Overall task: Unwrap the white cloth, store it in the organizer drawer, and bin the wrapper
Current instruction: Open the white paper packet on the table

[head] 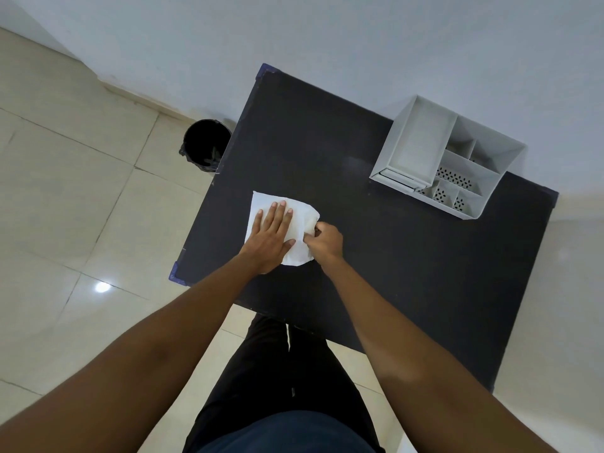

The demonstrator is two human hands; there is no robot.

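Observation:
A flat white wrapped cloth (302, 220) lies on the left half of the black table (376, 256). My left hand (269, 237) lies flat on top of it with fingers spread, pressing it down. At the packet's right edge my right hand (323, 241) pinches the wrapping with curled fingers. I cannot tell the wrapper apart from the cloth inside. A white desk organizer (447, 158) stands at the far right of the table, with a drawer (400, 181) at its near left end. A black bin (206, 145) stands on the floor beyond the table's left side.
The table stands against a pale wall (327, 34). Beige floor tiles (81, 191) spread to the left. My legs in dark trousers (281, 371) stand at the table's near edge.

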